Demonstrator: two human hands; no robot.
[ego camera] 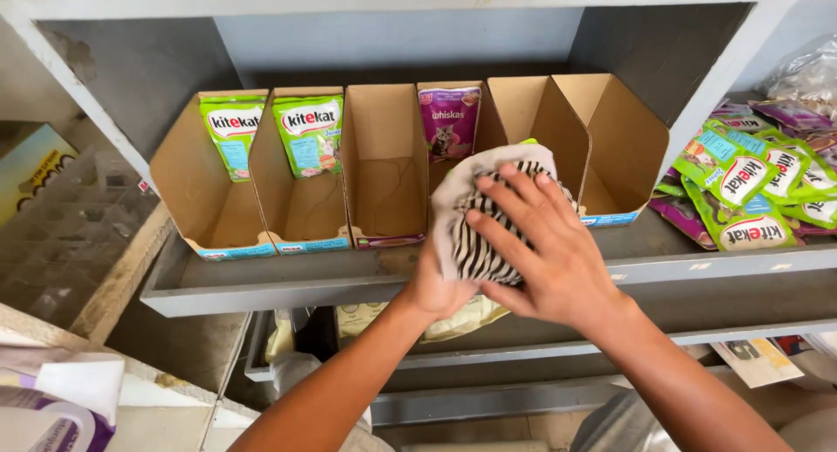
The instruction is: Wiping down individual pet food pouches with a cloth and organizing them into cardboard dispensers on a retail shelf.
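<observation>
We see a grey shelf unit (288,286) filling most of the view, its front edge running across the middle. On the shelf board stands a row of open cardboard display trays (384,169), side by side from the left part to just right of the middle. The two left trays each hold an upright green pouch (309,135) against the back; a tray further right holds a purple pouch (449,121); the tray between them and the two at the right end show bare cardboard. At the right edge of the shelf lies a loose pile of green and purple pouches (750,190), just beside the last tray.

Near the front edge, in front of the purple-pouch tray, our two hands meet on a striped cloth (484,243), black and white with a plain beige part. The right hand (549,251) lies flat on top of the cloth, fingers spread and pressing down rather than closed around it. The left hand (436,291) is beneath and behind the cloth, mostly hidden; it seems to cup the cloth from below, though we cannot tell how its fingers close.
</observation>
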